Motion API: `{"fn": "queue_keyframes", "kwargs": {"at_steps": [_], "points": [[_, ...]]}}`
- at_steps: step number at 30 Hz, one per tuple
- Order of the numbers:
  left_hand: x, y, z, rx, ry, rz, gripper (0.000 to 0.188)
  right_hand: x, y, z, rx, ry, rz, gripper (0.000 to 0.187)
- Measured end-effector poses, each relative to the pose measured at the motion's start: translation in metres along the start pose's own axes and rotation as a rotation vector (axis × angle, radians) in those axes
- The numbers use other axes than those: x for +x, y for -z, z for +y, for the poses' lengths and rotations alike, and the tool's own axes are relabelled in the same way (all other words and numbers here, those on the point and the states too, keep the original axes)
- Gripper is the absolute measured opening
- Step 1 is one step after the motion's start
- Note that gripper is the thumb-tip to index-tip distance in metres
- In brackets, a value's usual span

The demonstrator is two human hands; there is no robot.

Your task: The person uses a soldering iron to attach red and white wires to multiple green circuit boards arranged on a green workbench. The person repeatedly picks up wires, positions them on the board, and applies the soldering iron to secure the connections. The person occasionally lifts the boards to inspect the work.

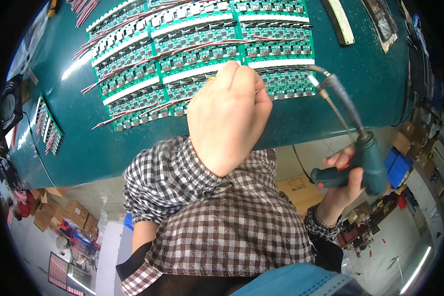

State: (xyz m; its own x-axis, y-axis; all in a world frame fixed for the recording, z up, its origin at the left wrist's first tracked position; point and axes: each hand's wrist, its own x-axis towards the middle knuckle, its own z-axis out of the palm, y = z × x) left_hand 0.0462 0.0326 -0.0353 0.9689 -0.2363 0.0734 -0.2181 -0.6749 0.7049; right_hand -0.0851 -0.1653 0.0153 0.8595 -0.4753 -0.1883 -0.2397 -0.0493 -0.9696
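My left hand [227, 111] is closed with its fingers bent down over the near rows of green circuit boards [283, 86]; whatever is between the fingertips is hidden. My right hand [348, 185] is wrapped round the grip of a dark green soldering gun [374, 165] in front of the table edge. The gun's metal nozzle and thin feed tube point up and left, with the tip beside the boards' right edge. Red, black and white wires [177, 49] lie in rows across the boards, some running close to my left hand.
On the green table [350, 106], a small separate strip of boards [48, 126] with wires lies at left. A wire bundle [84, 10] is at the far left, a pale-edged black bar [338, 20] at the far right. Cardboard boxes [298, 191] stand below table level.
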Motion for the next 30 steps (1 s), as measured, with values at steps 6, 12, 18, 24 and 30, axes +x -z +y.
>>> {"fn": "queue_keyframes", "kwargs": {"at_steps": [6, 12, 18, 24, 30], "points": [[0.000, 0.006, 0.000, -0.022, -0.005, -0.043, 0.016, 0.045, 0.000, 0.013, 0.610, -0.067, -0.094, 0.050], [-0.006, 0.042, 0.002, -0.129, 0.023, -0.068, 0.030, 0.096, -0.018, 0.021, 0.898, -0.081, -0.242, 0.050], [0.020, 0.055, -0.018, 0.138, -0.342, -0.050, 0.040, 0.131, -0.052, 0.028, 0.984, -0.083, -0.349, 0.053], [0.022, 0.045, -0.024, 0.386, -0.289, -0.253, 0.050, 0.124, -0.073, 0.034, 0.835, -0.005, -0.386, 0.048], [0.021, 0.045, -0.031, 0.396, -0.298, -0.277, 0.049, 0.115, -0.083, 0.034, 0.751, 0.032, -0.314, 0.047]]}}
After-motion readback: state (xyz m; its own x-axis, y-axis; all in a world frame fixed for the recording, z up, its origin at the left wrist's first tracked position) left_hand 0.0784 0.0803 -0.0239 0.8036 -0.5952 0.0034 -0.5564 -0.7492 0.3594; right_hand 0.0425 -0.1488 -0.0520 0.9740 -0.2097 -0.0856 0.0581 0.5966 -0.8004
